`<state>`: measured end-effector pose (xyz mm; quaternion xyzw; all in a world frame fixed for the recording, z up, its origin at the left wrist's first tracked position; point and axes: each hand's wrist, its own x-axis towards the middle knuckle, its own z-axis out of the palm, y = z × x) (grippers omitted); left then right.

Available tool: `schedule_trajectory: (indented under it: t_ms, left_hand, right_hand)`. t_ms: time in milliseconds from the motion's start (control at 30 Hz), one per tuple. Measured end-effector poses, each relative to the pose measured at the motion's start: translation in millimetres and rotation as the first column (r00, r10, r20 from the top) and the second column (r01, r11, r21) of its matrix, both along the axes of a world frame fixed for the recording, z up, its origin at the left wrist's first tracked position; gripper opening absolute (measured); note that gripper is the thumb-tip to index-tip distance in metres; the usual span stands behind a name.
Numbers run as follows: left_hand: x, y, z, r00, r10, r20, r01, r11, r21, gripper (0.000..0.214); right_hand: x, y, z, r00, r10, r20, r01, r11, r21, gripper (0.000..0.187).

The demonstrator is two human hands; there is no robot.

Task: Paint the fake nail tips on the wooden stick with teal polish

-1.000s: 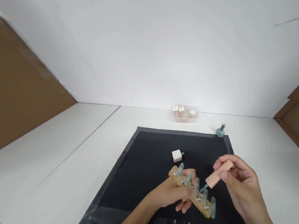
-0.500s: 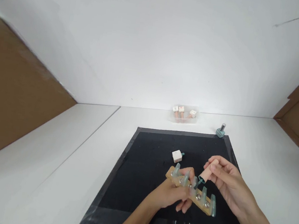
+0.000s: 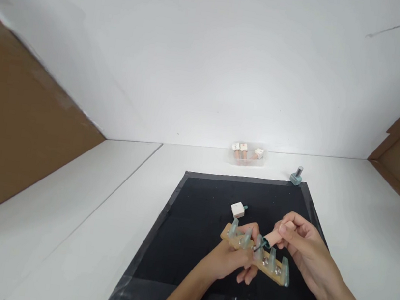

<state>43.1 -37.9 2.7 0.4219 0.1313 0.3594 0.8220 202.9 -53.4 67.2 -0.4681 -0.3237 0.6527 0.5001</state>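
Observation:
My left hand [image 3: 231, 261] grips a wooden strip [image 3: 272, 270] that carries several pale green nail tips in a row, held just above a black mat [image 3: 192, 228]. My right hand [image 3: 301, 251] pinches a pink nail-polish brush cap [image 3: 272, 237], its small brush tip touching one of the middle nail tips. A white square polish bottle [image 3: 238, 209] with a teal neck lies on the mat just beyond the strip.
A teal polish bottle [image 3: 296, 176] with a grey cap stands at the mat's far right corner. A clear tray [image 3: 247, 155] of pink bottles sits by the white back wall. Brown cardboard panels [image 3: 7, 143] flank the white table on both sides.
My right hand has moved left and down with the brush cap, from the strip's right end to its middle nail tips. The strip shifted slightly left.

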Motion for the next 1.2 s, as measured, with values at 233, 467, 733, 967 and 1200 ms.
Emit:
schedule_trajectory:
  t_ms: [233, 467, 733, 967, 1200]
  left_hand:
    - [-2.0, -0.3, -2.7, 0.999, -0.013, -0.039, 0.013, 1.0, 0.002, 0.024]
    - [-2.4, 0.1, -2.8, 1.0, -0.014, -0.023, 0.013, 1.0, -0.018, 0.024]
    - [-0.9, -0.5, -2.2, 0.999, -0.031, 0.033, 0.032, 0.999, -0.023, 0.025]
    - [-0.6, 0.1, 3.1, 0.999, -0.038, 0.029, 0.039, 0.999, -0.035, 0.028]
    - [-1.9, 0.3, 2.7, 0.998, -0.054, -0.046, 0.055, 0.998, 0.031, 0.032]
  right_hand:
    - [1.1, -1.1, -0.3, 0.999, -0.021, 0.043, 0.018, 0.998, 0.066, 0.029]
    - [4.3, -1.3, 0.4, 0.995, -0.021, 0.093, 0.013, 0.996, 0.087, 0.024]
    - [6.4, -1.1, 4.9, 0.995, -0.02, 0.1, 0.008, 0.992, 0.124, 0.024]
    - [11.5, 1.1, 5.1, 0.997, -0.059, 0.057, 0.049, 0.985, 0.164, 0.031]
    - [15.4, 0.6, 3.5, 0.991, -0.128, -0.027, 0.129, 0.923, 0.362, 0.02]
